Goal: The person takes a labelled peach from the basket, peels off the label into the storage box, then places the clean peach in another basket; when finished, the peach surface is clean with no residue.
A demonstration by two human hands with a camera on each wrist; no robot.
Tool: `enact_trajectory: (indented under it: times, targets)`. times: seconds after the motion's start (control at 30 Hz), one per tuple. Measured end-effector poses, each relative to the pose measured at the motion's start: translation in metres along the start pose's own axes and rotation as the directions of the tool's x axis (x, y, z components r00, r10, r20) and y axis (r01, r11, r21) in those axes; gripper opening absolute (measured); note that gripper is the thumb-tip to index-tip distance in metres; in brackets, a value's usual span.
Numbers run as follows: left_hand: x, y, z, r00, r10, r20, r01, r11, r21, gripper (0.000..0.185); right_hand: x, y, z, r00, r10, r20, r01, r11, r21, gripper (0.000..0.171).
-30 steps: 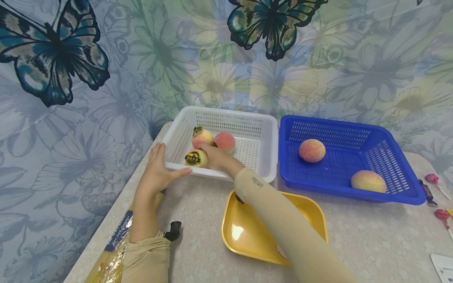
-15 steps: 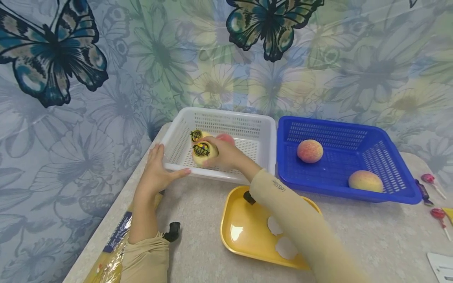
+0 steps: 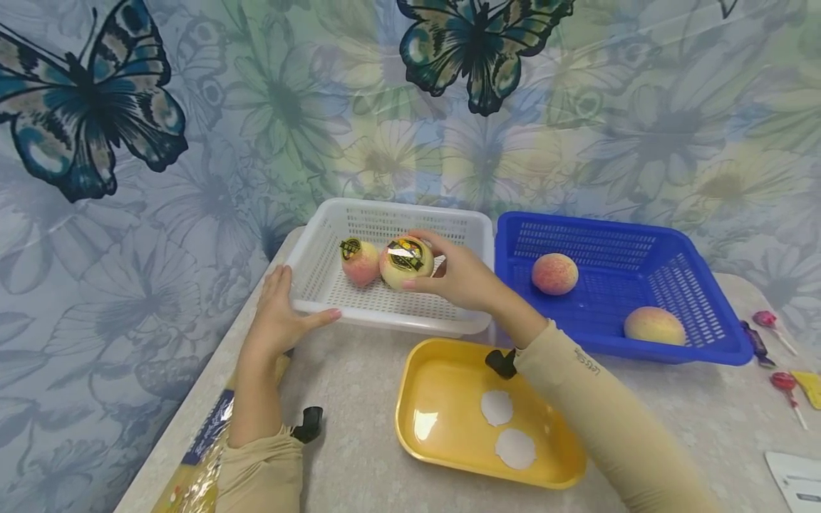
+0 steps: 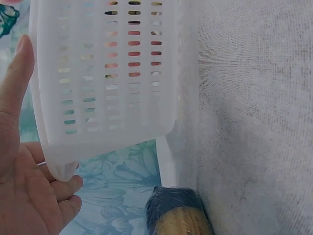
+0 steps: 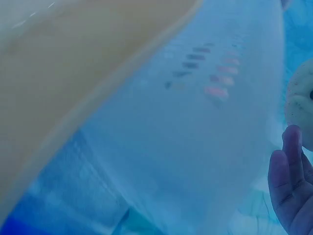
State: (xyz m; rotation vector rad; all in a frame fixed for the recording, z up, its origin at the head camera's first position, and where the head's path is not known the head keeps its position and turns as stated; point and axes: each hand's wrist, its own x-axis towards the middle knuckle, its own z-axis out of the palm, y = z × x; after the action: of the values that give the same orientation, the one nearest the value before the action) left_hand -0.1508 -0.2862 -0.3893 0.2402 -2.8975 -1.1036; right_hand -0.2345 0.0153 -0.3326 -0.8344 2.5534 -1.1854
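Observation:
My right hand point(image 3: 452, 274) grips a pale peach with a black and gold sticker point(image 3: 405, 261) and holds it lifted over the white basket point(image 3: 385, 313). A second stickered peach point(image 3: 359, 261) lies in that basket to its left. A third peach is mostly hidden behind my right hand. My left hand point(image 3: 280, 313) holds the basket's near left corner, thumb along the front rim; the left wrist view shows the palm point(image 4: 24, 181) against the basket wall point(image 4: 102, 73). In the right wrist view, blurred fingertips point(image 5: 288, 181) and the peach's edge point(image 5: 301, 110) appear.
A blue basket point(image 3: 680, 349) on the right holds two bare peaches point(image 3: 554, 273) point(image 3: 654, 325). A yellow tray point(image 3: 436, 427) in front carries two round white stickers point(image 3: 497, 407). Lollipops point(image 3: 785, 381) lie at the right edge, a yellow packet point(image 3: 205, 456) under my left forearm.
My right hand has lifted the stickered peach from the basket's front left and carried it up and to the right. My left hand has kept its hold on the basket.

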Motion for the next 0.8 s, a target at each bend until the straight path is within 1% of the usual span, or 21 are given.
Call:
enact_trajectory:
  times: [0.1, 0.17, 0.23, 0.3, 0.4, 0.47, 0.53, 0.6, 0.67, 0.73, 0.8]
  targets:
    - [-0.002, 0.001, -0.001, 1.000, -0.011, 0.004, 0.011, 1.000, 0.023, 0.129, -0.013, 0.002, -0.010, 1.000, -0.004, -0.023, 0.004, 1.000, 0.018, 0.076]
    - [-0.003, 0.003, -0.001, 1.000, -0.004, -0.003, 0.004, 0.999, 0.036, 0.129, -0.021, 0.004, -0.016, 0.999, -0.003, -0.041, 0.004, 1.000, 0.022, 0.074]
    - [-0.004, 0.006, -0.001, 1.000, 0.012, -0.019, -0.012, 0.999, 0.043, 0.129, -0.029, 0.007, -0.021, 0.998, -0.003, -0.060, 0.005, 1.000, 0.029, 0.073]
    - [-0.005, 0.012, -0.001, 0.998, 0.043, -0.038, -0.041, 0.998, 0.043, 0.127, -0.037, 0.008, -0.026, 0.997, -0.001, -0.074, 0.004, 0.999, 0.044, 0.074]
    - [-0.009, 0.029, 0.003, 0.994, 0.098, -0.057, -0.097, 0.995, 0.018, 0.124, -0.048, 0.010, -0.031, 0.997, -0.002, -0.080, 0.008, 0.998, 0.070, 0.073]
    - [-0.013, 0.046, 0.010, 0.987, 0.152, -0.042, -0.152, 0.988, -0.008, 0.122, -0.055, 0.010, -0.033, 0.997, 0.001, -0.077, 0.006, 0.996, 0.094, 0.074]
    - [-0.018, 0.066, 0.021, 0.974, 0.227, -0.020, -0.228, 0.973, -0.040, 0.120, -0.061, 0.010, -0.034, 0.998, 0.003, -0.070, 0.005, 0.993, 0.115, 0.074]
    - [-0.022, 0.084, 0.034, 0.948, 0.318, 0.000, -0.317, 0.946, -0.070, 0.116, -0.065, 0.010, -0.035, 0.998, 0.004, -0.064, 0.005, 0.990, 0.138, 0.073]
    - [-0.025, 0.099, 0.047, 0.922, 0.387, 0.007, -0.383, 0.915, -0.125, 0.111, -0.068, 0.010, -0.034, 0.998, 0.001, -0.061, 0.009, 0.988, 0.157, 0.072]
    - [-0.027, 0.111, 0.059, 0.907, 0.422, 0.000, -0.415, 0.892, -0.178, 0.106, -0.071, 0.009, -0.033, 0.998, 0.000, -0.062, 0.010, 0.986, 0.168, 0.072]
    - [-0.028, 0.120, 0.069, 0.899, 0.437, -0.013, -0.426, 0.869, -0.251, 0.100, -0.075, 0.008, -0.033, 0.998, 0.004, -0.067, 0.007, 0.985, 0.174, 0.073]
